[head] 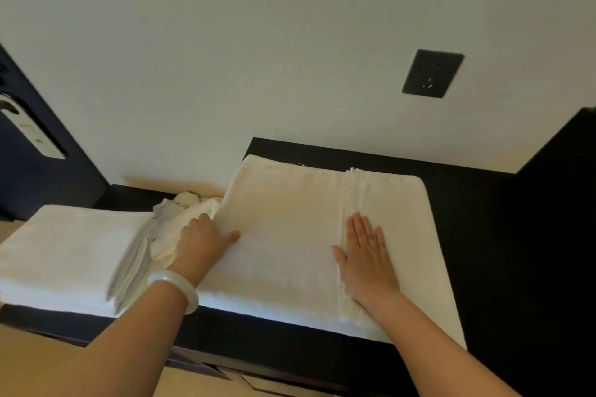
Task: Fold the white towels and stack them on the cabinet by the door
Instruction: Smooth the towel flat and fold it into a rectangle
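On the cabinet, under both hands: folded towel | left hand pinches its left edge, right hand pressing flat, fingers straight | risk: a tug could skew layers toward crumpled towel beside the pinch

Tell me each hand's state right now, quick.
Left hand: closed, gripping the left edge of the wide towel.
Right hand: open, pressing flat on that towel.

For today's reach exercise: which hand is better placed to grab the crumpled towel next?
Probably the left hand: it holds the big towel's left edge, right beside the crumpled towel. The right hand lies flat farther right.
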{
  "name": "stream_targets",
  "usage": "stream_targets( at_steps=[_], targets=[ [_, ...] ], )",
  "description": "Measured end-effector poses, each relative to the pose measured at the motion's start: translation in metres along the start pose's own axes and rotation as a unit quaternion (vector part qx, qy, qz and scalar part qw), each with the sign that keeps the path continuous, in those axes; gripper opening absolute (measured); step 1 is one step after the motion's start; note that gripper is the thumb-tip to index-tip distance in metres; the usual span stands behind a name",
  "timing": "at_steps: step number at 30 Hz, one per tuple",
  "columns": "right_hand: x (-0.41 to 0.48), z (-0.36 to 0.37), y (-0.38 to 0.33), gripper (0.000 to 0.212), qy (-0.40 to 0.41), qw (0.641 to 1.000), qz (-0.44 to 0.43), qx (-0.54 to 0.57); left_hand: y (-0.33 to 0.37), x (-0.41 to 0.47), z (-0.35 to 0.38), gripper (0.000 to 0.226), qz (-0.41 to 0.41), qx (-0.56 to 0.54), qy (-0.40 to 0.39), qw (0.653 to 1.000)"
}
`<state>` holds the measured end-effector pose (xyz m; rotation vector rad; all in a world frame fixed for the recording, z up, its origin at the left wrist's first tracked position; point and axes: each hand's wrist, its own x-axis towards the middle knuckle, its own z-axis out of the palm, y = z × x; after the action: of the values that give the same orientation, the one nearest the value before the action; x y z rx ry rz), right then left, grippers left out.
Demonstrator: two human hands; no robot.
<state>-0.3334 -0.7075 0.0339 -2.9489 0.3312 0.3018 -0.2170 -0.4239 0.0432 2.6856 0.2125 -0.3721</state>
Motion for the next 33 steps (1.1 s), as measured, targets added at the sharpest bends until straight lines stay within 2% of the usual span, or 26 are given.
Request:
stream_targets(
  at_steps=[2, 4, 6, 8, 10, 12, 14, 15, 18, 20, 22, 23, 25, 28, 30, 32, 33],
  targets=[
    [0.001, -0.001, 0.001, 0.071, -0.005, 1.0, -0.002, 0.003, 0.008, -0.004, -0.012, 0.075, -0.004, 0.029, -0.022, 0.999],
    [0.001, -0.002, 0.002, 0.07, -0.018, 1.0, -0.008, 0.018, 0.015, -0.01, -0.024, 0.064, 0.008, 0.01, -0.043, 0.999],
    [0.003, -0.004, 0.007, 0.068, -0.032, 0.998, -0.018, 0.052, 0.018, -0.011, -0.033, 0.062, 0.017, -0.061, -0.072, 0.995],
    [0.005, -0.008, 0.012, 0.063, -0.038, 0.992, -0.028, 0.116, 0.014, -0.009, -0.04, 0.065, -0.038, -0.206, -0.19, 0.959],
    [0.004, -0.016, 0.014, 0.056, -0.028, 0.975, -0.019, 0.22, 0.007, -0.004, -0.05, 0.068, -0.088, -0.3, -0.24, 0.919],
    [-0.004, -0.027, 0.018, 0.051, -0.017, 0.92, 0.018, 0.391, 0.007, -0.004, -0.065, 0.061, -0.109, -0.342, -0.284, 0.889],
    [-0.015, -0.039, 0.023, 0.048, -0.015, 0.831, 0.06, 0.553, 0.022, -0.013, -0.08, 0.046, -0.087, -0.361, -0.321, 0.872],
    [-0.018, -0.042, 0.027, 0.048, -0.008, 0.801, 0.078, 0.593, 0.033, -0.016, -0.085, 0.044, -0.056, -0.36, -0.329, 0.872],
    [-0.018, -0.045, 0.041, 0.049, 0.009, 0.752, 0.099, 0.652, 0.088, -0.025, -0.087, 0.057, 0.051, -0.341, -0.328, 0.88],
    [-0.016, -0.051, 0.048, 0.044, 0.025, 0.701, 0.123, 0.702, 0.135, -0.038, -0.073, 0.037, 0.107, -0.314, -0.291, 0.897],
    [-0.017, -0.064, 0.059, 0.036, 0.048, 0.648, 0.159, 0.743, 0.184, -0.06, -0.049, 0.036, 0.157, -0.254, -0.275, 0.914],
    [-0.018, -0.071, 0.066, 0.033, 0.059, 0.636, 0.179, 0.748, 0.205, -0.072, -0.034, 0.039, 0.177, -0.226, -0.288, 0.913],
    [-0.021, -0.083, 0.081, 0.028, 0.078, 0.638, 0.211, 0.737, 0.235, -0.095, -0.001, 0.047, 0.228, -0.176, -0.324, 0.901],
    [-0.03, -0.087, 0.102, 0.026, 0.071, 0.691, 0.254, 0.673, 0.255, -0.126, 0.039, 0.046, 0.3, -0.094, -0.37, 0.874],
    [-0.034, -0.079, 0.114, 0.027, 0.027, 0.747, 0.262, 0.61, 0.251, -0.124, 0.058, 0.042, 0.333, -0.056, -0.31, 0.888],
    [-0.033, -0.067, 0.122, 0.032, 0.007, 0.786, 0.265, 0.559, 0.239, -0.103, 0.068, 0.036, 0.367, 0.014, -0.195, 0.91],
    [-0.032, -0.063, 0.123, 0.033, 0.007, 0.8, 0.268, 0.537, 0.231, -0.092, 0.071, 0.035, 0.392, 0.057, -0.147, 0.906]
  ],
)
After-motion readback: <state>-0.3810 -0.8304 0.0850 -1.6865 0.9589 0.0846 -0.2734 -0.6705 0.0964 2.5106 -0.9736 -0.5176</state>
